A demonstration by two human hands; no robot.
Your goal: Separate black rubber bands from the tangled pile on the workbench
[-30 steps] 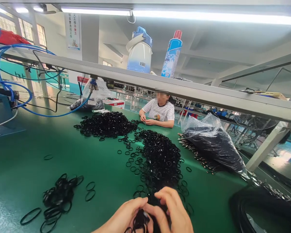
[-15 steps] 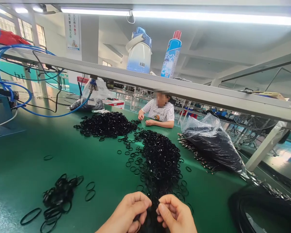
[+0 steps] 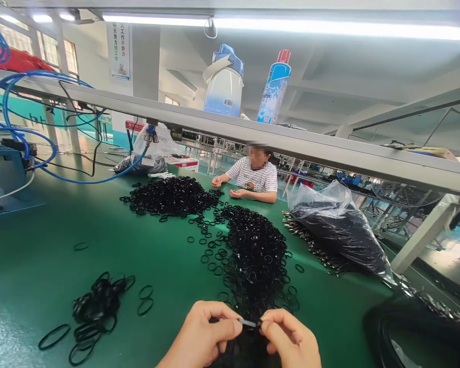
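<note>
Left hand (image 3: 199, 340) and right hand (image 3: 291, 342) raised just above desk (image 3: 42, 255) at near edge of ring pile (image 3: 253, 250), fingers of each pinching one end of small grey pin (image 3: 247, 322), held level between them, probably for threading rings within reach.

Both hands were at the bottom edge of the view, close together and nearly level. The left hand (image 3: 203, 335) was curled, knuckles up, its thumb and forefinger pinched together and pointing to the right. The right hand (image 3: 289, 340) mirrored it, thumb and forefinger pinched and pointing left, fingertips just short of the left hand's. Only a stretch of the left forearm showed below.
</note>
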